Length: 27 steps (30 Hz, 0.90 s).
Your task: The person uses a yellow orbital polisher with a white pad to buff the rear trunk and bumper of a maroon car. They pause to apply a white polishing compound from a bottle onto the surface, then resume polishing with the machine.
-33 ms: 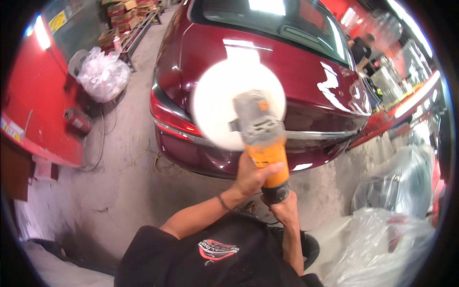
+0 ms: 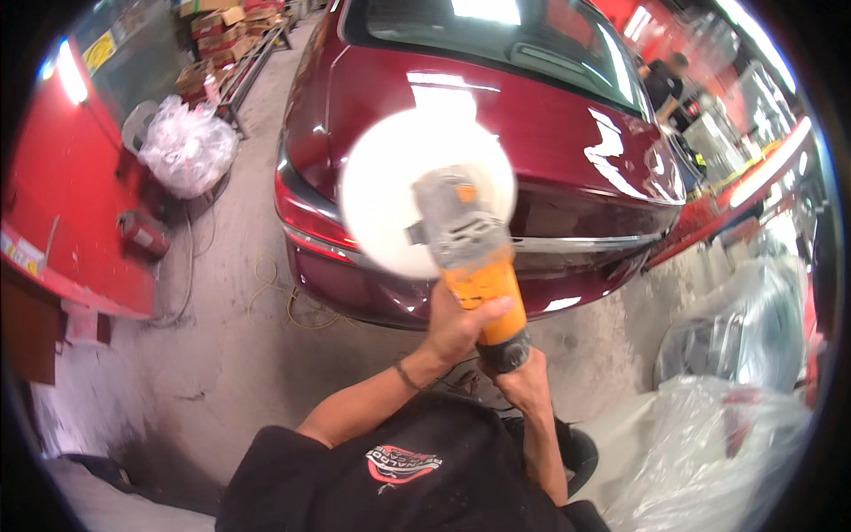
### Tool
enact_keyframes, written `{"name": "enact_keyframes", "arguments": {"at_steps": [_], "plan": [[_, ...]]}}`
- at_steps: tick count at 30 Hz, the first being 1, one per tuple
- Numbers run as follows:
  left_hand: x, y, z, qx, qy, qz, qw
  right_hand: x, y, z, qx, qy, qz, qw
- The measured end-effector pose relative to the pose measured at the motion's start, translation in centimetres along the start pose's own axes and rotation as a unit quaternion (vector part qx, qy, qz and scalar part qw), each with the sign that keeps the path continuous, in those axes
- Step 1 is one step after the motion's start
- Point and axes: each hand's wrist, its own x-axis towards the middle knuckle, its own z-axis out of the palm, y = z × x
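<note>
Both my hands hold an orange and grey rotary polisher (image 2: 483,279) with a large round white pad (image 2: 377,177), blurred along its rim. My left hand (image 2: 456,321) wraps the orange body from the left, thumb across its top. Lower down, my right hand (image 2: 525,381) grips the dark rear end of the tool; its fingers are partly hidden. Behind the pad is the trunk of a glossy dark red car (image 2: 541,133). The pad overlaps the rear panel in view, next to the left tail light (image 2: 306,208); its contact face is hidden.
A bag of clear plastic (image 2: 188,146) stands at left, near a red wall (image 2: 66,186). Yellow cord (image 2: 292,306) lies on the floor by the bumper. Plastic-wrapped items (image 2: 727,337) are at right. Another person (image 2: 663,87) works beyond the car. Cardboard boxes (image 2: 222,40) are stacked far left.
The polisher and both my hands have shifted slightly left across the car's rear. My grip looks the same, and the whole view has moved a little.
</note>
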Motion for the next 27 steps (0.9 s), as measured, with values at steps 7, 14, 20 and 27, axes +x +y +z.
{"name": "enact_keyframes", "arguments": {"at_steps": [7,14,20,27], "plan": [[-2.7,1.3,-4.4,0.007,0.057,-0.003,0.998,0.7,0.7,3.8,-0.041,-0.028,-0.125,0.991],[-3.2,-1.9,-3.7,0.034,0.02,-0.031,0.999,0.1,4.5,3.5,-0.008,-0.008,-0.11,0.994],[-1.6,-6.5,0.0,0.091,-0.054,-0.072,0.992,-0.5,9.2,1.2,0.096,0.013,0.001,0.995],[2.8,-12.7,4.9,0.18,-0.151,-0.108,0.966,0.8,13.6,-1.6,0.217,0.086,0.105,0.967]]}}
